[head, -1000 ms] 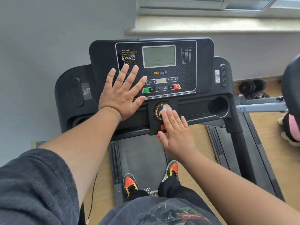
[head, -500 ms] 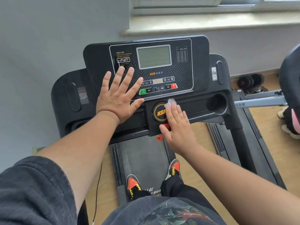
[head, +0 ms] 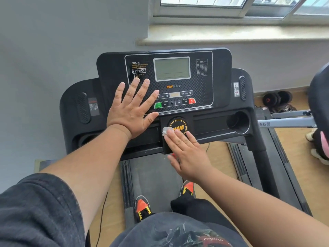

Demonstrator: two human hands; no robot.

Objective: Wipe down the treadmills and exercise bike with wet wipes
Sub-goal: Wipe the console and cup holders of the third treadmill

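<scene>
On the treadmill [head: 222, 82], the left hand [head: 130, 111] lies spread flat left of the HSM badge [head: 179, 126], where the right hand's [head: 188, 155] straight fingers press a wipe [head: 166, 130].

Home gym corner – treadmill [head: 165, 82] under window sill [head: 231, 35], dumbbells [head: 276, 99] on wood floor [head: 293, 139].

At the centre of the frame you face a treadmill console [head: 220, 75] of matt black plastic, its middle panel printed with a fine dotted texture and edged by a thin silvery line. The display [head: 172, 69] is smooth grey glass or plastic with a dull sheen. Under your right hand [head: 188, 154] lies a crumpled white wet wipe [head: 166, 131], soft and fibrous. The belt [head: 153, 177] below looks like matt dark rubber, the floor [head: 292, 145] at right like smooth pale wood.
</scene>
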